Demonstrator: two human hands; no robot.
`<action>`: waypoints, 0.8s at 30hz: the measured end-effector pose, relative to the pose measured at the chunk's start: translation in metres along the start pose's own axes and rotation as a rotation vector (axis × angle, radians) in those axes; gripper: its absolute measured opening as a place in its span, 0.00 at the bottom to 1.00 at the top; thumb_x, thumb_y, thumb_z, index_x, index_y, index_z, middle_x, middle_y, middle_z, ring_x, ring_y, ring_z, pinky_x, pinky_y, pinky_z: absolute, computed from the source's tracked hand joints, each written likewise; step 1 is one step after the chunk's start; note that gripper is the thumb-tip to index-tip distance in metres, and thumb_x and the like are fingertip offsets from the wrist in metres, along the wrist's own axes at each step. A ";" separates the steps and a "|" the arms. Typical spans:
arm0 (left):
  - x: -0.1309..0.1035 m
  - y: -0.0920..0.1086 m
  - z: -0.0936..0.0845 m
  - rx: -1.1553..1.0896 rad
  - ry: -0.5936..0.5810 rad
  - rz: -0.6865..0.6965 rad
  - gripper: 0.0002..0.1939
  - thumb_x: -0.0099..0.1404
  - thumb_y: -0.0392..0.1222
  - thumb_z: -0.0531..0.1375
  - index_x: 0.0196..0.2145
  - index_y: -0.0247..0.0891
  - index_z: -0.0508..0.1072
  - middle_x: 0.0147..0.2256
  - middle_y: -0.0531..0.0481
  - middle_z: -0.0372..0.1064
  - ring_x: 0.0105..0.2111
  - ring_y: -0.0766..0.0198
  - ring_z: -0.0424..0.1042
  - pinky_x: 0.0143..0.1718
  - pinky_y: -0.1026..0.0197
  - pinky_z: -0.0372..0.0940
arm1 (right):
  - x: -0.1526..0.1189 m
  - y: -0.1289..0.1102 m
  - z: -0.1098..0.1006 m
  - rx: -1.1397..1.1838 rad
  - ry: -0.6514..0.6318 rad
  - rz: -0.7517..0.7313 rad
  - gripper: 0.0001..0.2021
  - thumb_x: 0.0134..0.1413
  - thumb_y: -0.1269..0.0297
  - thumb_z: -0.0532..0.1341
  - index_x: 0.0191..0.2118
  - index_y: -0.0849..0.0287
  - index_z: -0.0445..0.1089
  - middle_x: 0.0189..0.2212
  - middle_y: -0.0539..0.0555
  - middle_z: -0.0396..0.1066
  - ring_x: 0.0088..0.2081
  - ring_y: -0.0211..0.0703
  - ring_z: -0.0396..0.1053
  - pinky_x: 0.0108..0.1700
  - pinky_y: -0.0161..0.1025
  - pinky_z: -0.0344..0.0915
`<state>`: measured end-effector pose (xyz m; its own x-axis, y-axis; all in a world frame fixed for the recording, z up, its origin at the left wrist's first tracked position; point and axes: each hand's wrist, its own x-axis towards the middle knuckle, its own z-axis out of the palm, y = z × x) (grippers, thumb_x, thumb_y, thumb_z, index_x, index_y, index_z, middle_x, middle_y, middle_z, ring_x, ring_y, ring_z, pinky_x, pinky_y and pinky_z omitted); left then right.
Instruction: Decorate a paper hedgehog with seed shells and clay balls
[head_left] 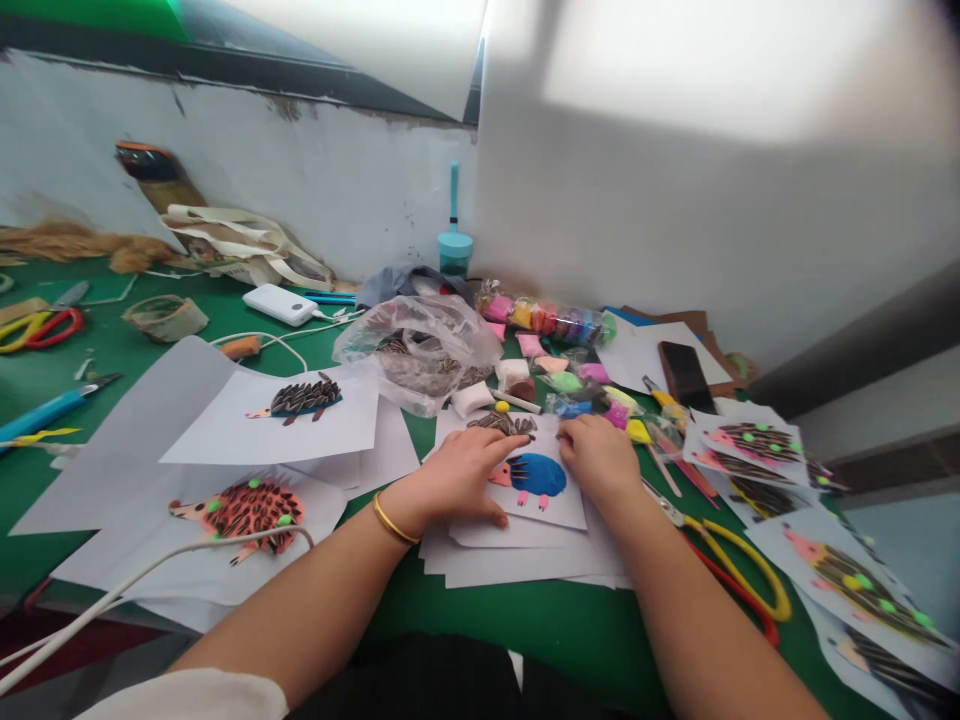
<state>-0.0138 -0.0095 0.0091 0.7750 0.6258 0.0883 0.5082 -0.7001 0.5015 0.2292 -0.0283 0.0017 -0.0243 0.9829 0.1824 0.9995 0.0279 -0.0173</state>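
A sheet of white paper with a blue clay hedgehog (538, 475), pink face and pink feet, lies on stacked paper in front of me. My left hand (469, 475) rests on the sheet's left side, thumb and fingers spread on either side of the pink face. Just beyond its fingertips is a small pile of striped seeds (504, 424). At the sheet's upper right, my right hand (596, 450) has its fingers curled together beside the blue body; whatever they may hold is hidden.
A plastic bag of seeds (420, 350) and colourful clay packets (566, 382) lie beyond the hands. Red-yellow scissors (739, 570) are at right. Finished hedgehog pictures (255, 510) lie on both sides, one crossed by a white cable (180, 550).
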 end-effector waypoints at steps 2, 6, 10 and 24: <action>-0.001 -0.001 0.002 0.015 -0.009 -0.022 0.57 0.43 0.56 0.73 0.66 0.51 0.53 0.60 0.42 0.60 0.60 0.43 0.59 0.58 0.44 0.56 | -0.002 0.002 0.000 0.042 0.051 -0.011 0.09 0.57 0.68 0.58 0.35 0.57 0.77 0.38 0.58 0.75 0.42 0.50 0.69 0.38 0.41 0.57; -0.001 -0.002 0.004 0.016 -0.015 -0.048 0.58 0.44 0.55 0.73 0.67 0.49 0.51 0.61 0.41 0.59 0.61 0.45 0.59 0.59 0.44 0.55 | -0.011 0.003 -0.006 0.208 0.103 -0.050 0.11 0.62 0.66 0.54 0.37 0.57 0.74 0.37 0.55 0.76 0.39 0.46 0.70 0.38 0.39 0.58; 0.000 -0.001 0.003 0.011 -0.027 -0.057 0.58 0.43 0.56 0.73 0.67 0.49 0.51 0.62 0.40 0.59 0.61 0.44 0.58 0.59 0.44 0.54 | -0.022 -0.003 -0.015 0.310 0.025 0.002 0.11 0.64 0.63 0.51 0.39 0.56 0.71 0.34 0.54 0.76 0.34 0.44 0.71 0.33 0.37 0.57; 0.001 -0.002 0.002 -0.023 0.017 -0.078 0.46 0.49 0.56 0.71 0.62 0.47 0.60 0.58 0.41 0.63 0.58 0.46 0.62 0.58 0.44 0.57 | -0.030 0.011 -0.024 0.466 -0.339 -0.068 0.09 0.55 0.58 0.61 0.28 0.55 0.69 0.27 0.49 0.73 0.27 0.40 0.68 0.26 0.35 0.54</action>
<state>-0.0132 -0.0080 0.0059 0.7269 0.6839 0.0624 0.5579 -0.6411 0.5270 0.2413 -0.0615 0.0194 -0.1703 0.9774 -0.1253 0.8819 0.0945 -0.4618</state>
